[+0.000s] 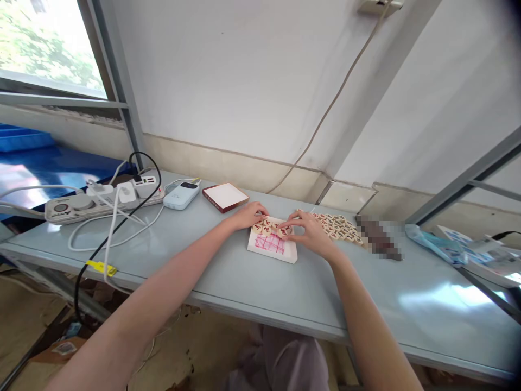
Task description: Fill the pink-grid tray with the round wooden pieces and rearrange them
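On the grey table sits a shallow white box (291,253) with pink lines scribbled on its inside bottom. Several round pieces (266,229) with red characters lie along its far side. My left hand (250,215) rests at the box's far left corner, fingers bent over the rim and touching the pieces there. With fingers curved around a round piece (284,231) at the box's right end, my right hand (309,231) reaches in from the right. Many more round pieces (340,227), with red or dark characters, are spread to the right of that hand.
A dark red box lid (226,196) lies behind the box. Farther left are a pale blue device (181,196), a power strip (73,209) and loose cables. To the right are a blurred brown object (380,239) and a plastic bag (433,244).
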